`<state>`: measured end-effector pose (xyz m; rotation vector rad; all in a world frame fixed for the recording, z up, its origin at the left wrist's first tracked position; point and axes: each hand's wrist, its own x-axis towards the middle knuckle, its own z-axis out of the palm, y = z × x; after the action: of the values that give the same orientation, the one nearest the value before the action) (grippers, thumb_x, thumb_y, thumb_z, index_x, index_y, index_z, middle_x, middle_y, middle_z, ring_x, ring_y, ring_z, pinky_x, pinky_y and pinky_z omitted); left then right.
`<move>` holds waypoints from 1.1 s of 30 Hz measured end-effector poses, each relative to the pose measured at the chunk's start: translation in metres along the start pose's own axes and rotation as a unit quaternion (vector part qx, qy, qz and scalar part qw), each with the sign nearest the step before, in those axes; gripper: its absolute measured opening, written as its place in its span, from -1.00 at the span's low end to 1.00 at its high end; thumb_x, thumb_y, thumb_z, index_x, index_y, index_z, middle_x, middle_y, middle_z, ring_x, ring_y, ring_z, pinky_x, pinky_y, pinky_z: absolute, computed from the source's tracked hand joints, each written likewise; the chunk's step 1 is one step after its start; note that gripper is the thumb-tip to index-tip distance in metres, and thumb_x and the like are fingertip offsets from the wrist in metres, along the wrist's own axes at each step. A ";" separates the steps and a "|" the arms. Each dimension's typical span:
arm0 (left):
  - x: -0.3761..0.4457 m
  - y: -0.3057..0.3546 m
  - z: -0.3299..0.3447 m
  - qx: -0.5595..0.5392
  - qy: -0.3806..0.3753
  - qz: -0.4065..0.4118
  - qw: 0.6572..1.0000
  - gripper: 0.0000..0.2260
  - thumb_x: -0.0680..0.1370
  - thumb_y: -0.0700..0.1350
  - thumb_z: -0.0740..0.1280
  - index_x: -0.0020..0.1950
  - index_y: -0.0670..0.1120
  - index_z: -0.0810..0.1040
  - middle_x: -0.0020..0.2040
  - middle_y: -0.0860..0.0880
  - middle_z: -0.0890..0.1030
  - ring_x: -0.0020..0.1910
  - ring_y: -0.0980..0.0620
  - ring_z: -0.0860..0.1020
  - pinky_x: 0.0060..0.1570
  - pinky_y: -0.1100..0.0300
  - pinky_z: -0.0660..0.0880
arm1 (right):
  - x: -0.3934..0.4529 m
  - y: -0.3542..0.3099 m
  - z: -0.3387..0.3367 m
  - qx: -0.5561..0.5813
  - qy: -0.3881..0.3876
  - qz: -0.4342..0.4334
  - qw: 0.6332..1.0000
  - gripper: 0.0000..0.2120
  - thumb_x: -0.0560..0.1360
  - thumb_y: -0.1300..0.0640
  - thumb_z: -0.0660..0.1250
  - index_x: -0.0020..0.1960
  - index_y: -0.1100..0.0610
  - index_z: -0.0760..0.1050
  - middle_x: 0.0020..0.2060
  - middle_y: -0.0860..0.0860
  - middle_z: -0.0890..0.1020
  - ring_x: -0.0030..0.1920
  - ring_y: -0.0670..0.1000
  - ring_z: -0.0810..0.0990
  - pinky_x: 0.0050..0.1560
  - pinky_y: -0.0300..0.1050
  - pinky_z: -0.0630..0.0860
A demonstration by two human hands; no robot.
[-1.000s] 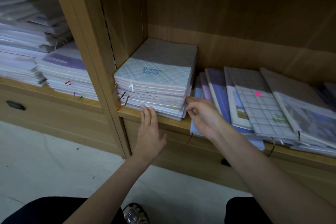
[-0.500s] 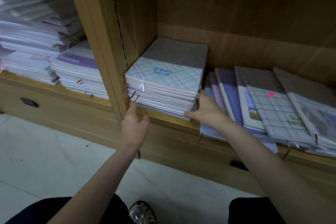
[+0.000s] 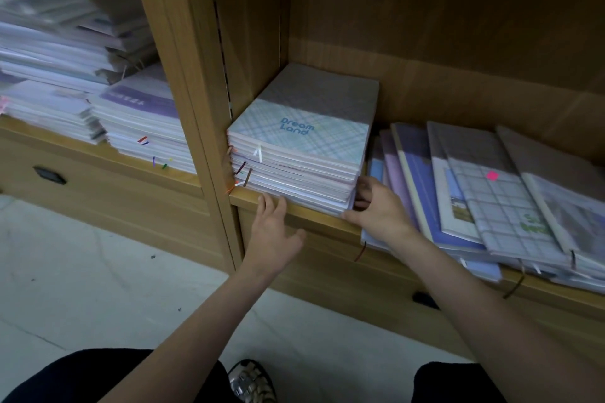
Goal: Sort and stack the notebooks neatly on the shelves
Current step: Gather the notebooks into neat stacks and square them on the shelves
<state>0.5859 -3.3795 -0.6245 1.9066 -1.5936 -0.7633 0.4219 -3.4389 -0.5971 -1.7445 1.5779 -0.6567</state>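
Gripping the glossy rectangular notebook stack (image 3: 296,154) at its near right corner, the right hand (image 3: 379,209) curls round it; the left hand (image 3: 273,232), fingers now released flat, touches the wooden shelf (image 3: 314,214) edge, shifted right since 0.5 seconds ago.

Left hand (image 3: 273,229) reaches forward, fingers straight; right hand (image 3: 376,209) curls its fingers.
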 end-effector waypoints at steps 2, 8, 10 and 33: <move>0.000 0.003 0.001 0.003 -0.012 -0.005 1.000 -0.33 0.55 -0.10 0.27 0.53 -0.19 -0.03 0.54 -0.18 -0.16 0.51 -0.06 -0.24 0.45 0.12 -0.12 | -0.001 0.001 0.005 0.031 0.016 0.004 0.999 -0.40 0.37 0.27 0.47 0.35 0.13 0.34 0.24 0.06 0.55 0.18 0.02 0.55 0.22 0.00 0.50; 0.001 -0.002 0.002 0.015 -0.011 0.010 1.000 -0.32 0.55 -0.10 0.27 0.53 -0.18 -0.05 0.54 -0.18 -0.16 0.51 -0.06 -0.24 0.46 0.09 -0.11 | -0.005 0.005 0.009 0.112 0.018 0.016 0.993 -0.36 0.37 0.33 0.46 0.38 0.11 0.30 0.25 0.04 0.55 0.19 -0.03 0.54 0.24 -0.01 0.49; 0.000 -0.005 0.003 0.031 -0.005 0.018 0.999 -0.31 0.54 -0.09 0.28 0.53 -0.18 -0.05 0.54 -0.19 -0.15 0.51 -0.07 -0.23 0.46 0.08 -0.10 | -0.005 0.007 0.008 0.108 0.010 0.013 0.994 -0.33 0.36 0.30 0.48 0.38 0.10 0.28 0.26 0.03 0.54 0.20 -0.03 0.53 0.25 -0.01 0.48; -0.002 -0.017 0.011 0.166 0.022 0.087 0.982 -0.23 0.54 -0.05 0.25 0.52 -0.12 -0.24 0.51 -0.15 -0.33 0.49 -0.13 -0.31 0.44 0.06 -0.25 | 0.005 0.002 0.012 0.107 0.066 -0.029 0.992 -0.46 0.32 0.29 0.51 0.26 0.18 0.44 0.10 0.07 0.63 0.07 0.00 0.61 0.13 -0.12 0.54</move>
<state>0.5894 -3.3749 -0.6435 1.9548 -1.9256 -0.3984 0.4303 -3.4418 -0.6064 -1.6199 1.4881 -0.9515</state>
